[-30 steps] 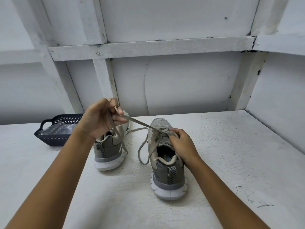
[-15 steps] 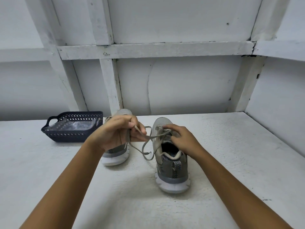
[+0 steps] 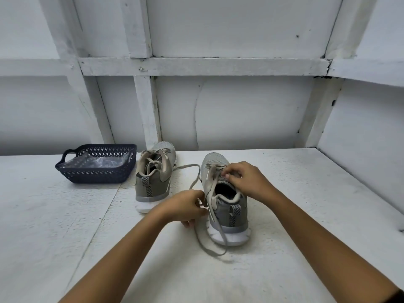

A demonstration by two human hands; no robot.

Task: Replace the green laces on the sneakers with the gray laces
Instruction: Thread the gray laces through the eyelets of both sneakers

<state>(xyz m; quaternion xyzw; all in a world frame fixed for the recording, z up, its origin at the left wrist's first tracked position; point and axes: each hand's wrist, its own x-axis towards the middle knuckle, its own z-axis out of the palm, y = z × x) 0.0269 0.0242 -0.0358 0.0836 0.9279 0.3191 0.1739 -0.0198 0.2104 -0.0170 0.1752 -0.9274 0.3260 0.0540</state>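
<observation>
A gray lace (image 3: 215,253) loops across the bare tabletop (image 3: 317,226) toward the near edge. The left hand (image 3: 185,207) pinches it beside the near sneaker (image 3: 232,215). The right hand (image 3: 246,181) pinches the lace at the eyelets. The second sneaker (image 3: 150,182) and a basket (image 3: 96,176) sit back-left.

grey sneakers (image 3: 225,200), herringbone heel tabs; navy lattice basket (image 3: 96,174)

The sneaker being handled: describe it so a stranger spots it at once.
On the white table, right of the dark basket, stand two gray sneakers, heels toward the camera. Pick the right sneaker, nearer the camera, not the left sneaker beside the basket. Only its lace is pinched by the left hand and right hand, its loose end trailing past the heel.
</observation>
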